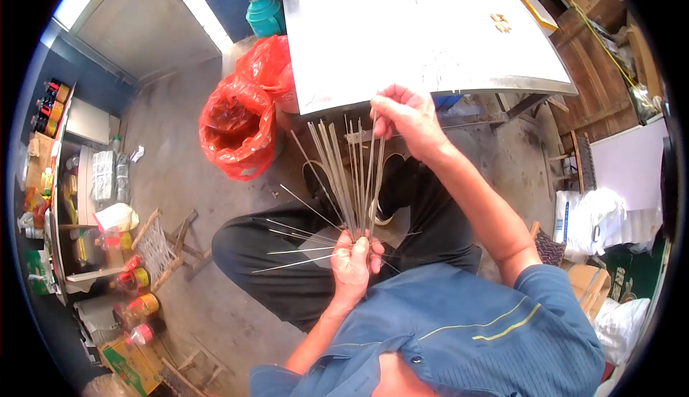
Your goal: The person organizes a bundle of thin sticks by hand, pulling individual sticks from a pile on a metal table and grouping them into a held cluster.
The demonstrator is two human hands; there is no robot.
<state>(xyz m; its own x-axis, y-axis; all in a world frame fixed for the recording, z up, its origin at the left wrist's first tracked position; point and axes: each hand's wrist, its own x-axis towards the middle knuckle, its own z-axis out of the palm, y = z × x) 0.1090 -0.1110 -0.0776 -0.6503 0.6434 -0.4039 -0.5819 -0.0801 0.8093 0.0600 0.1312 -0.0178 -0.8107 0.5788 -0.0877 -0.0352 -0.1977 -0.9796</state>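
My left hand (350,262) is closed around the lower ends of a bundle of thin, straight grey-brown sticks (336,175), held above my lap. Most of them point away from me in a fan. Several splay out low to the left, and a few ends poke out on the right. Up near the tips, my right hand (405,119) has its thumb and fingers pinched at the right side of the fan, on the end of at least one stick. How many sit in that pinch is too fine to tell. What exactly they are made of does not show.
Ahead stands a white-topped table (416,31) with small tan pieces (500,22) on it. Left of it are a red plastic bag (240,128) and a teal flask (265,14). A small woven stool (154,250) and crowded shelves line the left; cartons and white bags (599,218) fill the right.
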